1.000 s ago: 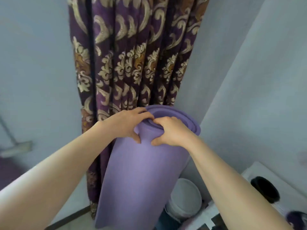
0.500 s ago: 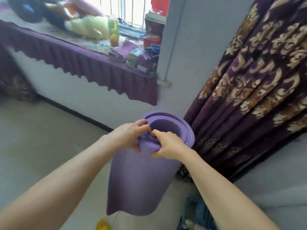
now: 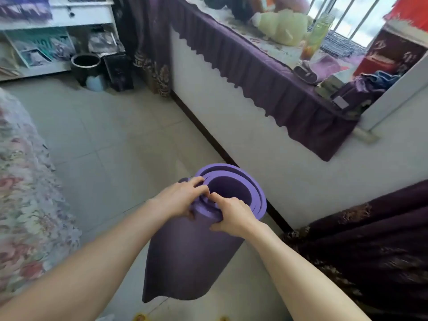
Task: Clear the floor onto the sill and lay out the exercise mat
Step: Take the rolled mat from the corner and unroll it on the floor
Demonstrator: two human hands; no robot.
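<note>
A rolled purple exercise mat hangs upright in front of me, its open spiral end facing up. My left hand pinches the near left rim of the roll. My right hand grips the near right rim, thumb outside and fingers on the inner layers. The mat's lower end hangs above the tiled floor. The window sill, draped in a purple scalloped cloth, runs along the wall at upper right and carries a green plush toy, a bottle, slippers and folded items.
A floral bedspread fills the left edge. A white shelf unit stands at the far left corner, with a dark pot and a black box on the floor beside it. A patterned purple curtain hangs at right.
The view has swung left from the curtain corner to the open floor and sill. Both hands keep their hold on the mat's top, which has been carried away from the curtain.
</note>
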